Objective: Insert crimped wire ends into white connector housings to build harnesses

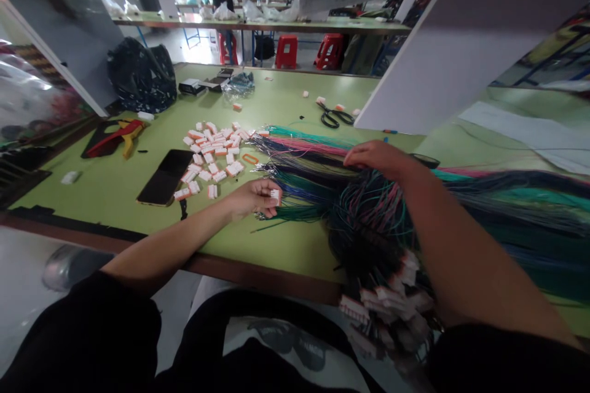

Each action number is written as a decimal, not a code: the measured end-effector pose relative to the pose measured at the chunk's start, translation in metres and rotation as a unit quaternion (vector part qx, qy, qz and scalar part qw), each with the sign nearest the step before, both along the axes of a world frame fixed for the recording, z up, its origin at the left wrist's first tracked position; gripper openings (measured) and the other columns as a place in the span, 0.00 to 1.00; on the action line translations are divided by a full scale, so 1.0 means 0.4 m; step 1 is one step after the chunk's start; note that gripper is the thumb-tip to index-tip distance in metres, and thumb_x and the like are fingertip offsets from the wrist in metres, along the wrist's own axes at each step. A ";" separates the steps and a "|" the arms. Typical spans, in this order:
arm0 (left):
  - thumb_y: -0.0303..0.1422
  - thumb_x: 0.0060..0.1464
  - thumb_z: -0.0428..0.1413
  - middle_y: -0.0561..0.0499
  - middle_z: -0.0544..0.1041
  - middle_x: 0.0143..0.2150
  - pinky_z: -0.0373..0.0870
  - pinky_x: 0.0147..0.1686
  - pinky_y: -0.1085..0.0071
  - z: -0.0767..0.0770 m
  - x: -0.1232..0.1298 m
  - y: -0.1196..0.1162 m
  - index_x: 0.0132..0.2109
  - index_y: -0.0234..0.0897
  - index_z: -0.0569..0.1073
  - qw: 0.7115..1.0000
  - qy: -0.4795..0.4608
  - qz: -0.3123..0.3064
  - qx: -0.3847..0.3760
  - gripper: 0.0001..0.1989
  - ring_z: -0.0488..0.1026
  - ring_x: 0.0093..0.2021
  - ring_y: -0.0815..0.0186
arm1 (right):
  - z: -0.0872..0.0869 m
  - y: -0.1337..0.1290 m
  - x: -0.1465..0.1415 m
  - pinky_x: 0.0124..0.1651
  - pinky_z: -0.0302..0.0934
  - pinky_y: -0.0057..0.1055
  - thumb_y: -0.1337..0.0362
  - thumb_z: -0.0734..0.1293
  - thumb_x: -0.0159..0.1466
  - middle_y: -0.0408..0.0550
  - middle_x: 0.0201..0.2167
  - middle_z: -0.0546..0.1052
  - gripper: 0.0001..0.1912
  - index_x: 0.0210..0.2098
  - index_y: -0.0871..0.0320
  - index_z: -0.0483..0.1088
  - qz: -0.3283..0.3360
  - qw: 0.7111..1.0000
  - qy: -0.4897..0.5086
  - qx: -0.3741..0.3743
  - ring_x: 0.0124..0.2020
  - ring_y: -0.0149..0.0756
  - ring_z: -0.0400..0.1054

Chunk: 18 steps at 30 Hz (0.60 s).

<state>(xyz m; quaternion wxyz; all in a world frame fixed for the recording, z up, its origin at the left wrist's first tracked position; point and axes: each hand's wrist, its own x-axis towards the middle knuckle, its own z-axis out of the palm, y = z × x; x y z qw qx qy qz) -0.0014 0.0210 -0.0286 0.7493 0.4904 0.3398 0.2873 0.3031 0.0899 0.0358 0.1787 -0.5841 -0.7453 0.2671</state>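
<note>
Between the thumb and fingers of my left hand [259, 198] is a small white and orange connector housing [275, 196]. It is held beside the bare metal ends of loose wires. My right hand [375, 156] is over the bundle of wires [318, 163], its fingers bent down and drawn together near the pink and black strands; the fingertips are hidden. The wires are green, pink, black and blue. Left of them lies a pile of connector housings [216, 147]. A tangled bunch of wires hangs over the table's front edge, with connectors [382, 304] on its ends.
A phone [166, 178] lies left of the pile. Red and yellow pliers [120, 138] are at the far left. Black scissors [334, 115] lie at the back, by a white partition [428, 43]. A dark plastic bag [142, 77] stands at the back left.
</note>
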 end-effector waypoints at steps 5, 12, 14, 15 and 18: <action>0.36 0.31 0.70 0.56 0.73 0.25 0.67 0.24 0.79 0.001 0.000 0.001 0.33 0.31 0.68 1.000 0.006 -0.004 -0.002 0.23 0.71 0.22 0.76 | 0.057 -0.052 -0.030 0.30 0.55 0.32 0.58 0.63 0.50 0.43 0.20 0.66 0.08 0.25 0.56 0.68 -0.004 0.982 0.187 -0.026 0.24 0.30 0.59; 0.34 0.32 0.70 0.56 0.73 0.25 0.68 0.26 0.78 -0.002 0.000 0.005 0.34 0.32 0.67 1.000 -0.005 0.004 -0.009 0.23 0.72 0.23 0.74 | 0.037 -0.132 -0.258 0.30 0.56 0.28 0.59 0.59 0.58 0.44 0.28 0.74 0.16 0.43 0.57 0.71 0.128 0.985 0.105 -0.044 0.22 0.26 0.60; 0.33 0.33 0.69 0.56 0.73 0.25 0.68 0.26 0.77 -0.005 -0.001 0.006 0.34 0.32 0.67 1.000 -0.008 0.003 -0.007 0.22 0.72 0.23 0.74 | 0.014 -0.138 -0.279 0.29 0.54 0.27 0.60 0.58 0.58 0.42 0.27 0.74 0.16 0.42 0.58 0.70 0.143 0.985 0.094 -0.030 0.21 0.25 0.59; 0.33 0.34 0.69 0.56 0.73 0.25 0.68 0.26 0.77 -0.006 -0.002 0.006 0.35 0.32 0.67 1.000 -0.008 0.002 -0.006 0.22 0.72 0.23 0.74 | 0.004 -0.140 -0.281 0.30 0.54 0.26 0.61 0.58 0.58 0.42 0.26 0.74 0.15 0.41 0.59 0.70 0.148 0.984 0.092 -0.024 0.22 0.26 0.60; 0.31 0.36 0.68 0.56 0.73 0.26 0.69 0.27 0.77 -0.010 -0.002 0.007 0.35 0.32 0.67 1.000 -0.008 -0.001 -0.006 0.21 0.73 0.24 0.73 | -0.014 -0.144 -0.273 0.30 0.53 0.26 0.61 0.60 0.56 0.39 0.21 0.71 0.12 0.37 0.59 0.68 0.161 0.983 0.089 -0.025 0.22 0.27 0.60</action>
